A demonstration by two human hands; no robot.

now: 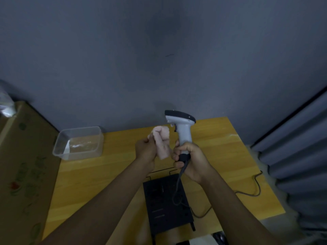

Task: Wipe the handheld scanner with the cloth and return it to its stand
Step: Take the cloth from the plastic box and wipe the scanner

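Holding scanner beside cloth

Scanner: smooth grey plastic. Cloth: soft pink fabric. Bench: smooth wood. Tub: clear plastic.

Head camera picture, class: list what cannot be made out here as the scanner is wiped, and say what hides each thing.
1. Lower handle of the scanner, head view: wrapped by the right hand.
2. Part of the cloth: bunched inside the left hand.
3. Markings on the black stand: too dark and blurred.
4. Where the cable ends: cannot tell.
5. Contents of the plastic tub: blurred.
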